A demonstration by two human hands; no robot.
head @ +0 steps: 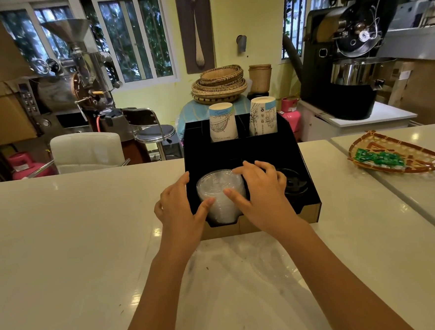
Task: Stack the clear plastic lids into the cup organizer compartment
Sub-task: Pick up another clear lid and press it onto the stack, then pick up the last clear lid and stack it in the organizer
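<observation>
left hand (178, 208) | right hand (258, 190) | fingers clasp clear lids (219, 190) in organizer (249, 152)

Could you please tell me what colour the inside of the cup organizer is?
Black inside the cardboard cup organizer, with plain brown cardboard showing along its front edge; the head view shows it.

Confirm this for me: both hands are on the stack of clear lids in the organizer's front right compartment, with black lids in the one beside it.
Not quite. The head view shows the stack of clear lids in the front left compartment of the organizer. Both the left hand and the right hand are on it, and the black lids sit to its right.
</observation>
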